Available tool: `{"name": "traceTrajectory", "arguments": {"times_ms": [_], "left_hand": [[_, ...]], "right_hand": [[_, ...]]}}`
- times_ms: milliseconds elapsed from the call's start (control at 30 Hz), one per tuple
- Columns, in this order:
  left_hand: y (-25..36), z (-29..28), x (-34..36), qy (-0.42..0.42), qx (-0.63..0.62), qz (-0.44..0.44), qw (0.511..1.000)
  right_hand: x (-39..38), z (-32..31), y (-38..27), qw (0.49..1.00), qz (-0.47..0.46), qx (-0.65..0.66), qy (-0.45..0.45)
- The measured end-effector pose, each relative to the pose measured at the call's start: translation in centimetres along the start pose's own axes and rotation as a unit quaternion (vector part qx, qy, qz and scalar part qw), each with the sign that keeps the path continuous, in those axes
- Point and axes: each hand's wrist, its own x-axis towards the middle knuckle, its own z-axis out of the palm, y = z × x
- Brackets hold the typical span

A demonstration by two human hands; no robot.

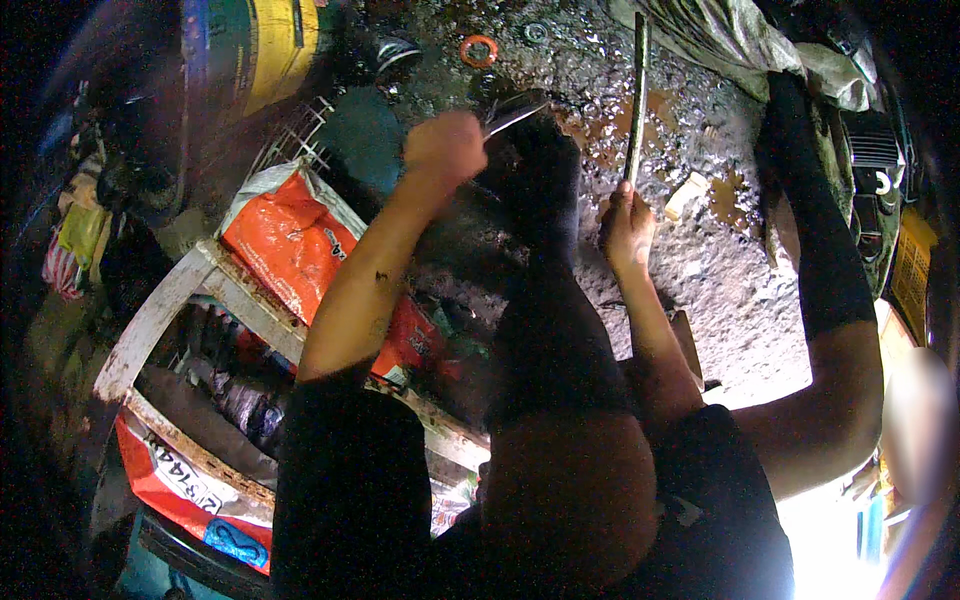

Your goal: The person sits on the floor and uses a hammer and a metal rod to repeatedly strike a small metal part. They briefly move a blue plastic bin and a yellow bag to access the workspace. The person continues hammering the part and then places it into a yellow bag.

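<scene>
Blurred by motion, my left hand [445, 150] is closed on a thin, shiny metal tool [518, 116], held above or beside my dark left foot [548, 170]; the tool's exact kind I cannot tell. Farther right, my right hand [628, 225] grips the lower end of a long, straight metal rod [637, 95], which points away from me over the wet, dirty ground [740, 300]. A small pale piece [686, 195] lies just right of that hand. An orange ring [478, 40] and a smaller ring [535, 32] lie farther away.
A rusty white metal chair frame [160, 310] with orange sacks [280, 240] stands at left, beside a wire rack [270, 150]. A yellow object [280, 50] is at upper left. Crumpled sacking [720, 45], a yellow crate [910, 260] and my dark-clad right leg [810, 220] occupy the right.
</scene>
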Motion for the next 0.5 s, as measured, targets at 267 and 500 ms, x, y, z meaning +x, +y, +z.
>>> {"name": "traceTrajectory", "arguments": {"times_ms": [267, 500], "left_hand": [[-8.7, 10.5, 3.3, 0.055, -0.102, 0.073, 0.991], [-8.0, 10.7, 2.4, 0.210, -0.072, 0.174, 0.960]], "right_hand": [[-0.2, 0.3, -0.1, 1.000, -0.007, 0.010, -0.029], [-1.1, -0.9, -2.6, 0.997, 0.011, 0.073, -0.015]]}}
